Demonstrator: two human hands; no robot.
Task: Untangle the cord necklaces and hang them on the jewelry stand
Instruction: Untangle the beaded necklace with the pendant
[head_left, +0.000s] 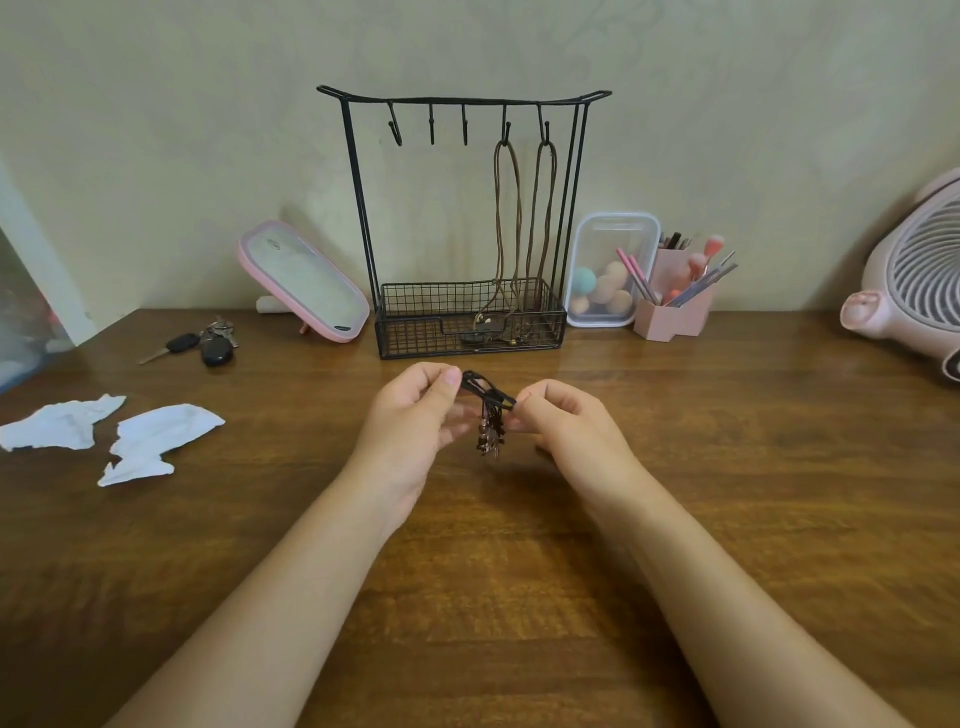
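A bundle of black cord necklaces (487, 402) with small metal clasps dangling is held above the wooden table between both hands. My left hand (415, 410) pinches its upper left loop. My right hand (566, 421) pinches the right end. Behind them stands a black wire jewelry stand (363, 208) with several hooks and a basket base. Two brown cord necklaces (506, 218) hang from its two right hooks, their lower ends lying in the basket. The three left hooks are bare.
Car keys (208, 344) and a pink-framed mirror (304, 283) sit left of the stand. Two crumpled white papers (150, 439) lie at the left. A clear box of sponges (610, 273), a pink brush holder (675, 301) and a pink fan (914, 280) stand at the right.
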